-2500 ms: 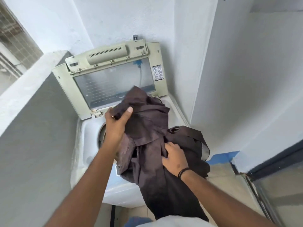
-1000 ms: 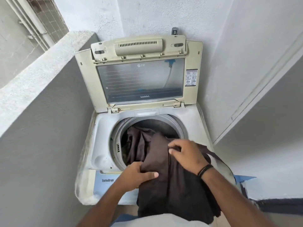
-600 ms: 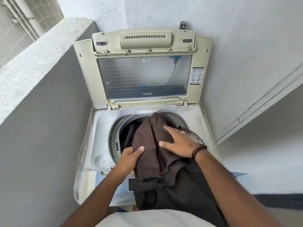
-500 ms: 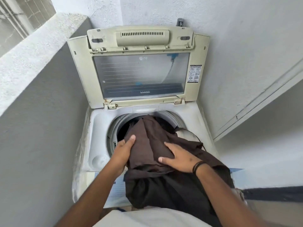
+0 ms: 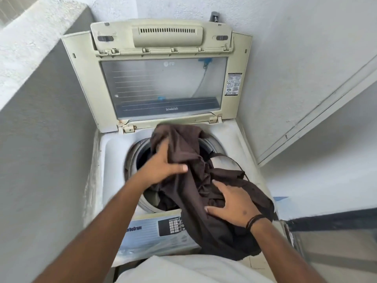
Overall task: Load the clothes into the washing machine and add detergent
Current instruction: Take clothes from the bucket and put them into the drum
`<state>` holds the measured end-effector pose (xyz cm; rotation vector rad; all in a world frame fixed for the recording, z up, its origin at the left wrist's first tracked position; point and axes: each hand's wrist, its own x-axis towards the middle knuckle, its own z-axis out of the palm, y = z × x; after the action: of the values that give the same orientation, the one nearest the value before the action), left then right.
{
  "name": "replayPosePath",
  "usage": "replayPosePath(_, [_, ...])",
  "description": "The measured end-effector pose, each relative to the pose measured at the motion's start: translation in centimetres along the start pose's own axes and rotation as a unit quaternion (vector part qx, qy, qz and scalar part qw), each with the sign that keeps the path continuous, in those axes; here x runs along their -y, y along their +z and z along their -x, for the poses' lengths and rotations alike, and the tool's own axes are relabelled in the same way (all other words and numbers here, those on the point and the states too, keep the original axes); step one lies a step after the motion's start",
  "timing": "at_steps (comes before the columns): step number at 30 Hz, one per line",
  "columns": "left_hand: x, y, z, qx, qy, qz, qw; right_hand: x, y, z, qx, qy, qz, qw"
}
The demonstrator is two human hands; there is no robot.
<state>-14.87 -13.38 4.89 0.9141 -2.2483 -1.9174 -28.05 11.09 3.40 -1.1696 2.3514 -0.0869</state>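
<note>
A top-loading washing machine point(image 5: 114, 158) stands in front of me with its cream lid point(image 5: 167, 78) raised against the back wall. A dark brown garment point(image 5: 187, 160) is bunched over the drum opening point(image 5: 140, 158), its lower part draped over the front right corner and the control panel point(image 5: 155, 231). My left hand point(image 5: 161, 166) grips the upper part of the garment above the drum. My right hand point(image 5: 232, 207) lies on the lower folds with fingers spread and slightly bent into the cloth. The drum's inside is mostly hidden.
A grey wall with a rough ledge point(image 5: 30, 48) closes in the left side. White walls stand behind and to the right point(image 5: 306, 58). A dark-framed door edge point(image 5: 326, 221) is at lower right. No detergent container is in view.
My left hand has lifted the garment's top further back over the drum. My right hand has shifted down and right on the cloth. The control panel now shows.
</note>
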Motion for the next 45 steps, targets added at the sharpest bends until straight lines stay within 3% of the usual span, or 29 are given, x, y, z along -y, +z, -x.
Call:
replayPosePath(3, [3.8,2.7,1.2,0.106,-0.106,0.014,0.989,0.3,-0.2,-1.7,0.040,-0.052,0.028,0.997])
replayPosePath(7, [6.2,3.5,3.6,0.093,-0.098,0.001,0.991,1.4,-1.2,-5.2,0.040,-0.084,-0.034,0.995])
replayPosePath(9, [6.3,2.9,4.2,0.050,-0.063,0.002,0.997,2.1,-2.4,-7.5,-0.011,-0.076,-0.087,0.993])
replayPosePath(11, [5.8,1.9,4.5,-0.044,-0.040,0.014,0.998,3.4,-4.6,-9.7,-0.112,-0.083,-0.144,0.980])
replayPosePath(15, [5.5,-0.5,4.6,-0.202,-0.050,0.041,0.977,7.1,-10.4,-13.1,-0.313,-0.102,-0.247,0.911])
replayPosePath(18, [6.1,-1.9,4.7,-0.263,-0.087,0.090,0.957,9.1,-11.1,-14.7,-0.374,-0.113,-0.301,0.870])
replayPosePath(20, [6.2,-2.1,4.8,-0.269,-0.110,0.096,0.952,9.3,-9.2,-15.4,-0.339,-0.120,-0.293,0.886])
replayPosePath(22, [6.2,-2.1,4.6,-0.273,-0.123,0.097,0.949,8.4,-6.2,-16.0,-0.243,-0.111,-0.228,0.936])
replayPosePath(24, [5.9,-2.2,4.1,-0.285,-0.115,0.100,0.946,7.1,-2.4,-15.9,-0.080,-0.083,-0.122,0.986])
replayPosePath(27, [4.4,-2.4,2.5,-0.286,-0.075,0.128,0.947,6.0,3.3,-13.7,0.158,-0.056,-0.014,0.986])
replayPosePath(29, [3.3,-2.5,0.9,-0.274,-0.047,0.162,0.947,6.0,5.7,-12.1,0.233,-0.050,0.013,0.971])
replayPosePath(32, [2.4,-2.5,-1.7,-0.247,0.023,0.149,0.957,5.6,6.3,-12.3,0.229,-0.025,-0.041,0.972])
replayPosePath(34, [2.9,-1.9,-3.2,-0.235,0.042,0.075,0.968,5.1,5.6,-12.9,0.230,-0.003,-0.121,0.966])
replayPosePath(37, [5.7,-0.4,-5.1,-0.205,-0.027,-0.125,0.970,4.2,4.6,-13.2,0.201,0.028,-0.199,0.959])
replayPosePath(39, [8.3,0.7,-5.7,-0.054,-0.082,-0.222,0.970,3.5,3.9,-13.4,0.174,0.027,-0.242,0.954])
replayPosePath(42, [11.9,2.6,-4.9,0.187,-0.188,-0.335,0.904,3.2,1.8,-14.7,0.123,0.023,-0.303,0.945])
replayPosePath(45, [13.7,4.2,-3.8,0.259,-0.239,-0.345,0.870,3.6,-0.2,-17.0,-0.034,0.039,-0.340,0.939])
